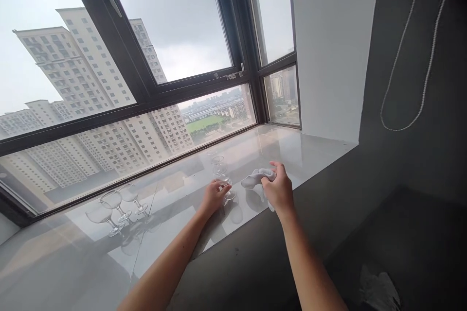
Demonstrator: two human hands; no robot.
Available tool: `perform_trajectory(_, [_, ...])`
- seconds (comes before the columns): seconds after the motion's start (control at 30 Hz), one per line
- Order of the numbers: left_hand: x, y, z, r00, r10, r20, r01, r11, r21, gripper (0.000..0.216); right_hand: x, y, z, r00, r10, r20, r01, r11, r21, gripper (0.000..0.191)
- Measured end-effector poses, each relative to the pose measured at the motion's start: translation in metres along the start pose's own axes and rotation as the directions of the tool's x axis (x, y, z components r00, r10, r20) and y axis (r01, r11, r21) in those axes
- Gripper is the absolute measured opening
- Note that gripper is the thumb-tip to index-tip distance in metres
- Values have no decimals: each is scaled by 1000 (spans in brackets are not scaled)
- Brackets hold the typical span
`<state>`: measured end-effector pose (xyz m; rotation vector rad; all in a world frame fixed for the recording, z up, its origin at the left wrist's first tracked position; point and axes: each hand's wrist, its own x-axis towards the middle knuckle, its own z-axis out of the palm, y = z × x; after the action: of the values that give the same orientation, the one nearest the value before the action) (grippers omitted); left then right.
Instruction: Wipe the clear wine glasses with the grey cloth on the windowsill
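Note:
My left hand point(214, 196) is closed on a small clear stemmed glass point(229, 195), whose round foot is at or just above the glossy windowsill point(182, 209); my fingers partly cover its upper part. Just behind it is another clear glass point(219, 165), its outline faint against the reflections. To the right, my right hand point(280, 185) grips a crumpled white cloth point(257, 178) between thumb and fingers, held over the sill close to the front edge. A gap separates the cloth from the glass.
Three stemmed glasses stand grouped on the left of the sill: a front one point(100, 215), a middle one point(113, 201) and a right one point(132, 195). Dark window frames point(146, 82) rise behind. A beaded cord point(425, 92) hangs at right; a pale crumpled item point(379, 289) lies below.

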<state>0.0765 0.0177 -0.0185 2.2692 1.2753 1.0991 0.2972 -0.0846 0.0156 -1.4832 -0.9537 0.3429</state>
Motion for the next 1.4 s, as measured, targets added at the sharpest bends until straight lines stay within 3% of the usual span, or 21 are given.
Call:
perform_trajectory(0.3, [1, -3, -1, 999, 47, 23, -50, 988, 148, 25, -2, -1, 8, 1000, 15, 19, -15, 1000, 18, 54])
perform_trajectory(0.57, [-7, 3, -8, 984, 64, 165, -107, 958, 267, 32, -3, 1, 7, 1000, 14, 24, -13, 1000, -12, 54])
perform_trajectory(0.77, [-3, -4, -6, 969, 39, 245, -118, 941, 316, 38, -5, 8, 4, 1000, -16, 3, 17, 990, -141, 54])
perform_trajectory(1.03, [-5, 2, -9, 965, -14, 263, -94, 914, 395, 44, -7, 5, 4, 1000, 7, 22, -4, 992, -124, 52])
perform_trajectory(1.4, [-5, 10, -11, 977, -67, 203, -37, 882, 469, 45, -10, 1, 5, 998, 13, 59, -7, 994, -107, 54])
